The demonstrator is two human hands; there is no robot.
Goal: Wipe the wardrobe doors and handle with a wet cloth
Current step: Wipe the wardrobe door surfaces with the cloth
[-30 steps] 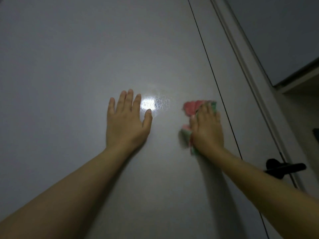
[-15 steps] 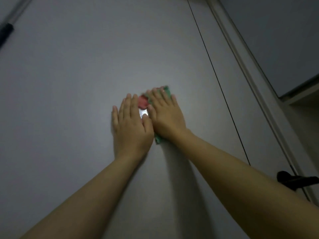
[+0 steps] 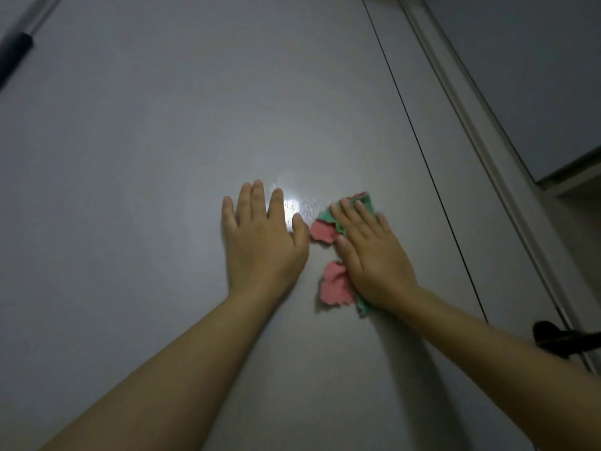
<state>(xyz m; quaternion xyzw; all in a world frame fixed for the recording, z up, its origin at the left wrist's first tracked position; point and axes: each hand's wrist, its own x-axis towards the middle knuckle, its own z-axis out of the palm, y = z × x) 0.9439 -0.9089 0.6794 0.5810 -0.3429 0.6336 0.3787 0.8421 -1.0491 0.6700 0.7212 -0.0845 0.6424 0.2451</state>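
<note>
A pale grey wardrobe door [image 3: 162, 141] fills most of the view. My left hand [image 3: 263, 242] lies flat on it with straight fingers. Just to its right, my right hand [image 3: 370, 252] presses a pink and green cloth [image 3: 335, 284] flat against the door, fingers straight. The cloth sticks out above, left of and below the palm. A bright wet sheen shows between the two hands. A black handle [image 3: 566, 340] sits at the lower right, partly behind my right forearm.
A thin dark seam [image 3: 422, 157] runs down the door to the right of my hands, and a pale frame strip [image 3: 481, 141] lies beyond it. Another dark handle [image 3: 14, 56] shows at the top left edge.
My right hand slid the cloth left until it met my left hand, then came back a little to the right. My left hand stayed flat on the door.
</note>
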